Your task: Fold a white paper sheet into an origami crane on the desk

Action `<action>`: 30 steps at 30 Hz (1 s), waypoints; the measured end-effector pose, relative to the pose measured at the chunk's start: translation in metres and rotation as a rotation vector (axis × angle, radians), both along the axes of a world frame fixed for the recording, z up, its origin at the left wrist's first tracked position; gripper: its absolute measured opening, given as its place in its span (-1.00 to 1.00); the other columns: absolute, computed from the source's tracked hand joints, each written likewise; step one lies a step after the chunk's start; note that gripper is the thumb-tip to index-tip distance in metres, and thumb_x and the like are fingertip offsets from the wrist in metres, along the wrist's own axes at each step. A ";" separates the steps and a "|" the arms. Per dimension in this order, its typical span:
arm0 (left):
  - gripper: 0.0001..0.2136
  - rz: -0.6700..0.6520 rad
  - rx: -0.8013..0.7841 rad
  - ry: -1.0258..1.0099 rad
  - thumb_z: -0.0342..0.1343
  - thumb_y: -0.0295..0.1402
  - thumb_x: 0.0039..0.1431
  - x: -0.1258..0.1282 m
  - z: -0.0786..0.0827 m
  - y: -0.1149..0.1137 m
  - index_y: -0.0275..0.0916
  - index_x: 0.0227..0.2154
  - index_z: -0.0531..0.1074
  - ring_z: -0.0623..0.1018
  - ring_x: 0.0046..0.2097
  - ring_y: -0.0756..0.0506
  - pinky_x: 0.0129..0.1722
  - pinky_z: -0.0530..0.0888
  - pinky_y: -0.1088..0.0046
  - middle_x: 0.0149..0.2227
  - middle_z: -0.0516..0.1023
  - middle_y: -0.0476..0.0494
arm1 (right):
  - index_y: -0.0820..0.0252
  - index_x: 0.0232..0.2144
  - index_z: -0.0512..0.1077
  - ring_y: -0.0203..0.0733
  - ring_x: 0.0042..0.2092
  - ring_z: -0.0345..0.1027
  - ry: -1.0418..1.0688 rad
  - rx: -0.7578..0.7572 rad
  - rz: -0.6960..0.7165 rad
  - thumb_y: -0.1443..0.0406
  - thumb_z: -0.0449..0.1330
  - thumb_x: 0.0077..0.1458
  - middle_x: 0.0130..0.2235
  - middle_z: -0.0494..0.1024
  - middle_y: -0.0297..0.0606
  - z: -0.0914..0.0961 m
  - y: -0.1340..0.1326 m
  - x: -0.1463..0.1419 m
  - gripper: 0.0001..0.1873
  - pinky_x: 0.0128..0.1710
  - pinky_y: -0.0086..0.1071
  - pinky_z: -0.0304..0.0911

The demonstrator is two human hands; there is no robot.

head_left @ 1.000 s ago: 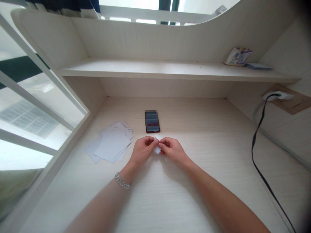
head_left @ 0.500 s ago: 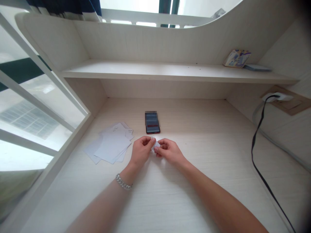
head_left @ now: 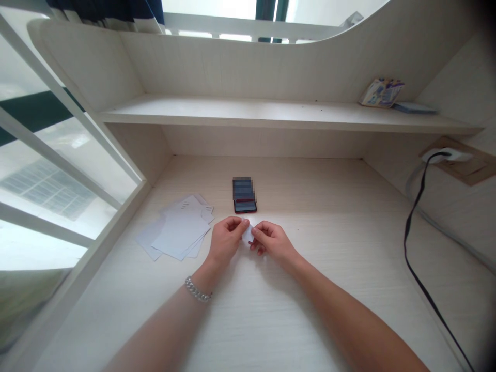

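Note:
Both of my hands meet just above the pale wooden desk point(head_left: 294, 310), pinching a small folded piece of white paper point(head_left: 247, 233) between them. My left hand point(head_left: 226, 241), with a bead bracelet on its wrist, grips the paper's left side with curled fingers. My right hand point(head_left: 272, 242) grips the right side, fingers closed. Most of the paper is hidden by my fingers. A dark phone point(head_left: 244, 195) lies flat just beyond my hands.
A loose pile of white sheets point(head_left: 176, 232) lies to the left of my hands. A black cable point(head_left: 411, 227) runs from a wall socket point(head_left: 445, 154) down the right side. On the shelf above, at the right, rest a small colourful packet point(head_left: 382, 92) and a flat grey item point(head_left: 414, 108).
My hands have closed in on the paper, so less of it shows. My right fingers have shifted along it slightly. The view has barely moved.

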State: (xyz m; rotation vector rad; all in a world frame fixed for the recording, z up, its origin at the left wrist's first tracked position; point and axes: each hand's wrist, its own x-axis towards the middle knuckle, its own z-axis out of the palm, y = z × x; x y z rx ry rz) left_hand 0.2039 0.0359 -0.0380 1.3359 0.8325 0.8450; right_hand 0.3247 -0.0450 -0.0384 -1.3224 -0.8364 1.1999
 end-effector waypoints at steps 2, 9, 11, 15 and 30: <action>-0.78 -0.014 -0.009 -0.021 0.20 -0.22 -0.09 0.000 0.002 -0.001 -0.32 -0.53 0.44 0.34 -0.52 0.04 -0.53 0.27 0.54 -0.57 0.41 -0.02 | 0.22 -0.47 0.33 -0.29 -0.52 0.35 -0.037 0.035 0.008 0.07 0.16 -0.01 -0.56 0.43 -0.32 -0.001 0.000 0.000 -0.69 -0.61 -0.49 0.22; -0.79 -0.035 -0.018 -0.042 0.22 -0.24 -0.12 0.001 0.006 -0.005 -0.31 -0.56 0.45 0.30 -0.54 0.06 -0.55 0.22 0.54 -0.60 0.40 0.00 | 0.21 -0.45 0.35 -0.30 -0.55 0.31 -0.066 0.032 0.042 0.06 0.17 -0.03 -0.57 0.41 -0.35 0.003 -0.001 0.001 -0.69 -0.59 -0.46 0.24; -0.78 -0.042 -0.027 -0.031 0.21 -0.22 -0.11 0.001 0.005 -0.004 -0.32 -0.54 0.47 0.30 -0.55 0.06 -0.55 0.22 0.54 -0.60 0.40 0.00 | 0.21 -0.48 0.35 -0.32 -0.56 0.30 -0.058 0.037 0.058 0.07 0.18 -0.04 -0.59 0.40 -0.37 0.004 -0.002 0.002 -0.70 -0.57 -0.46 0.23; -0.77 -0.053 -0.008 -0.012 0.20 -0.21 -0.09 -0.001 0.004 -0.002 -0.32 -0.53 0.47 0.30 -0.56 0.07 -0.56 0.23 0.55 -0.60 0.41 -0.01 | 0.20 -0.49 0.34 -0.30 -0.56 0.31 -0.041 0.020 0.077 0.08 0.19 -0.05 -0.58 0.40 -0.36 0.004 -0.002 0.001 -0.70 -0.60 -0.45 0.22; -0.74 -0.178 0.151 0.183 0.15 -0.16 -0.03 -0.001 0.001 -0.005 -0.29 -0.46 0.51 0.45 -0.49 -0.03 -0.50 0.36 0.50 -0.51 0.52 -0.13 | 0.18 -0.45 0.35 -0.29 -0.49 0.27 -0.155 0.101 -0.123 0.09 0.14 -0.01 -0.49 0.39 -0.34 -0.006 0.001 0.006 -0.74 -0.57 -0.45 0.19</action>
